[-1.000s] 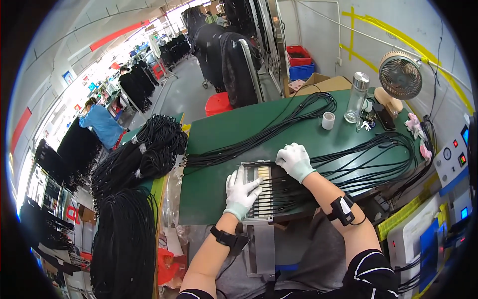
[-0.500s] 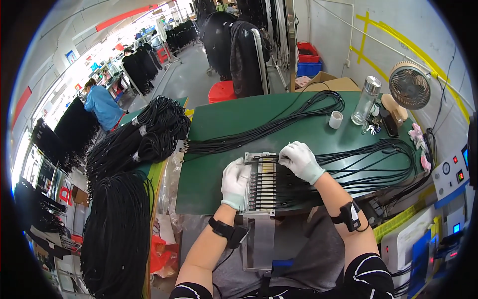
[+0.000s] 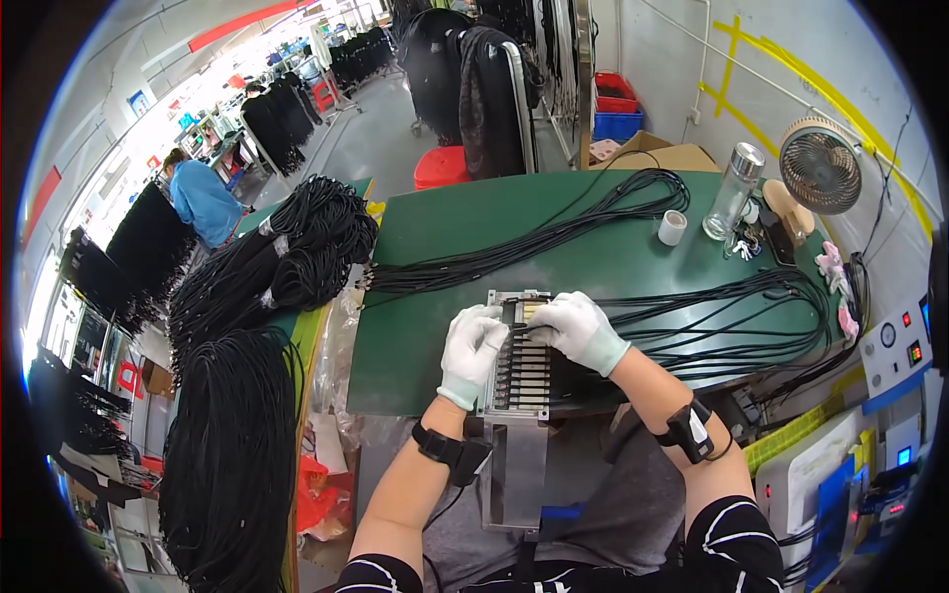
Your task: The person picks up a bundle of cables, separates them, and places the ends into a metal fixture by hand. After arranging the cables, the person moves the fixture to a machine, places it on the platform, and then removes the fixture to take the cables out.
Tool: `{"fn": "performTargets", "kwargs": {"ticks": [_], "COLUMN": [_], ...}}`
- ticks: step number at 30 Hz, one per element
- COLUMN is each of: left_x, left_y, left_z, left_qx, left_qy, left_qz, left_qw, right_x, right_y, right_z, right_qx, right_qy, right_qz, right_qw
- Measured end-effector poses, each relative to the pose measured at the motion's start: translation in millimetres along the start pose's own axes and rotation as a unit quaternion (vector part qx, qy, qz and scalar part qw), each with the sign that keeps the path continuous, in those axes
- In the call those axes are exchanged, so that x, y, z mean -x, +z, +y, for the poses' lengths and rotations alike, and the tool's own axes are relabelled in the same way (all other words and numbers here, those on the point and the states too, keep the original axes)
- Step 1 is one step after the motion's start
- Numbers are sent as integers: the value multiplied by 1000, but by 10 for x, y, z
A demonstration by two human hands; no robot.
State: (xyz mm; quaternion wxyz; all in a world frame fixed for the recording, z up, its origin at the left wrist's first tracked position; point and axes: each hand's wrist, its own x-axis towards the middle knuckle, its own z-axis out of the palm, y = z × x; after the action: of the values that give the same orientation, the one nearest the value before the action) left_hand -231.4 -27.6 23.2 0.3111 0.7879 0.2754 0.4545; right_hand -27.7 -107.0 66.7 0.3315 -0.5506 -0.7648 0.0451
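Observation:
A metal fixture (image 3: 539,411) with a row of slots lies at the front edge of the green table, holding several black cable ends side by side. At its left side is my left hand (image 3: 471,348), white-gloved, with thumb and fingers pinched by the upper slots; what is between them is too small to make out. Across from it, my right hand (image 3: 581,334), also gloved, pinches a black cable (image 3: 517,328) near its end, over the upper slots. From the fixture the black cables (image 3: 682,346) run right across the table and loop back.
Another cable bundle (image 3: 554,235) stretches across the back of the green table (image 3: 435,222). Thick black cable piles (image 3: 232,445) lie at the left. A white roll (image 3: 672,228), a glass bottle (image 3: 732,193) and a fan (image 3: 819,165) stand right. A person in blue (image 3: 203,201) is far left.
My right hand has moved left and slightly down, closer to my left hand. My left hand has shifted slightly up and right, its fingers now by the upper slots.

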Motion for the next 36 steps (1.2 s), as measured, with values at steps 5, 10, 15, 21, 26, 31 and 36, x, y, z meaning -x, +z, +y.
{"fn": "performTargets", "kwargs": {"ticks": [5,10,15,21,26,31,36], "left_x": [18,33,18,-4,-30,6,33], "left_y": [-33,-59,-36,-98,-73,-59,16], "left_z": [40,18,-124,-228,-164,-208,-302], "left_qx": [-24,-11,-44,-111,-155,-161,-185], "left_qy": [58,7,-37,-106,-146,-144,-38], "left_qz": [-52,25,52,39,-7,-6,22], "left_qw": [997,1000,997,987,977,976,982], "right_x": [6,53,145,30,94,108,80], "right_y": [43,-177,-100,-26,-3,-32,-48], "right_z": [-75,153,272,234,277,293,369], "right_qx": [-49,-12,-82,71,109,90,109], "right_qy": [-11,63,91,34,21,52,78], "right_qz": [11,-18,31,38,49,23,35], "right_qw": [999,998,992,996,993,994,990]}}
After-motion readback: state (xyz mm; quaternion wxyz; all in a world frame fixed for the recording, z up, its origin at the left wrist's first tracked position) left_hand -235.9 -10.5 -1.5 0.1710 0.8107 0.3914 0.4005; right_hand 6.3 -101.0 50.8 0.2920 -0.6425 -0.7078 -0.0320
